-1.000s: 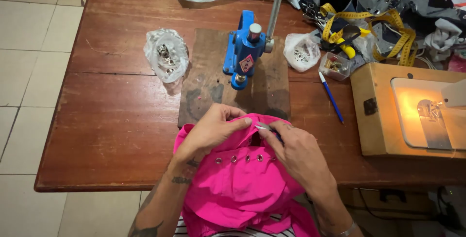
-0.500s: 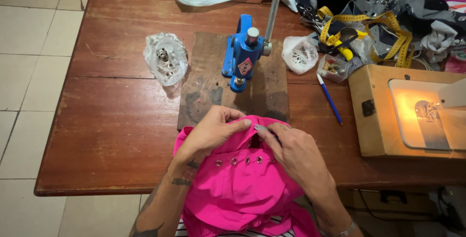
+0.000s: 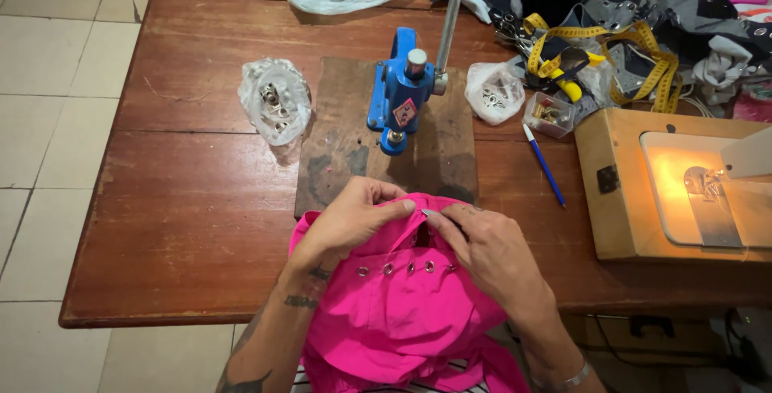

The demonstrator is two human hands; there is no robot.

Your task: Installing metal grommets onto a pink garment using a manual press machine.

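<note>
A bright pink garment (image 3: 402, 312) with a row of several metal eyelets lies over the near table edge and my lap. My left hand (image 3: 354, 220) grips its upper fold, fingers curled over the cloth. My right hand (image 3: 486, 252) presses on the same fold from the right, its fingertips pinching the fabric where a small silvery piece shows. Both hands meet just in front of the blue hand press (image 3: 400, 91), which stands on a dark wooden board (image 3: 338, 152) with its long metal lever pointing up.
A clear bag of metal eyelets (image 3: 275, 101) lies left of the press, another small bag (image 3: 494, 93) to its right. A blue pen (image 3: 544, 165), a yellow tape measure (image 3: 627, 43), heaped cloth and a lit sewing machine (image 3: 691, 184) fill the right side. Tiled floor lies left.
My hands have shifted slightly on the pink fold, staying close together. The press and bags have not moved.
</note>
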